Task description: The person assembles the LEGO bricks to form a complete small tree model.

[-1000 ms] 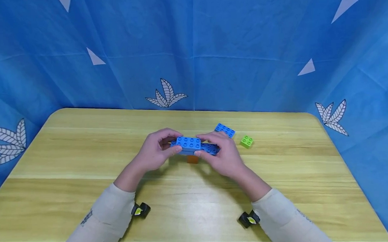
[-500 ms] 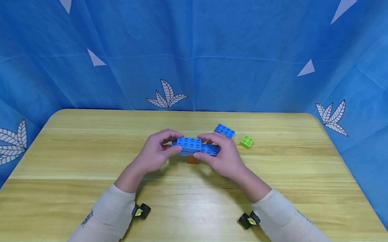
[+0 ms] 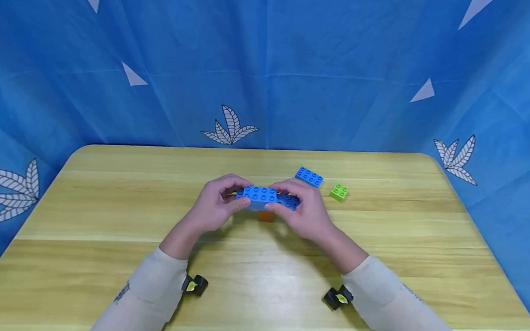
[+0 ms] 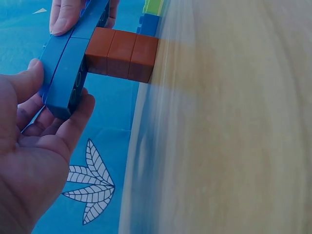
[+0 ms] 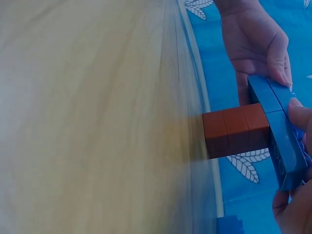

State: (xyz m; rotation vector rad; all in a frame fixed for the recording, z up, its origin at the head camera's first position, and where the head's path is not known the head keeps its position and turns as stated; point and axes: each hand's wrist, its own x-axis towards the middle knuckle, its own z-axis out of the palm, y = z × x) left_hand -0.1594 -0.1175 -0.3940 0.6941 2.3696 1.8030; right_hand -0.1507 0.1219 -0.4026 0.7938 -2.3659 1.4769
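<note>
In the head view a studded blue toy brick [image 3: 260, 193] lies on top of two blue bricks set end to end, one of which shows its studs as the lower right brick [image 3: 288, 201]. A column of several orange-brown bricks [image 4: 122, 53] stands upright on the table beneath their middle. My left hand [image 3: 216, 204] grips the left end of the blue bricks, thumb at the near side and fingers around the far side and underneath. My right hand [image 3: 305, 205] pinches the top brick near its right end, with the lower brick reaching into that hand.
Behind the right hand a loose blue brick [image 3: 309, 177] lies on the wooden table [image 3: 115, 192]. A small lime-green brick [image 3: 339, 192] sits to its right. A blue curtain [image 3: 331, 59] hangs beyond the table's back edge.
Both hands keep their hold on the blue bricks at the same place. The head view has shifted slightly; the loose bricks stay where they were.
</note>
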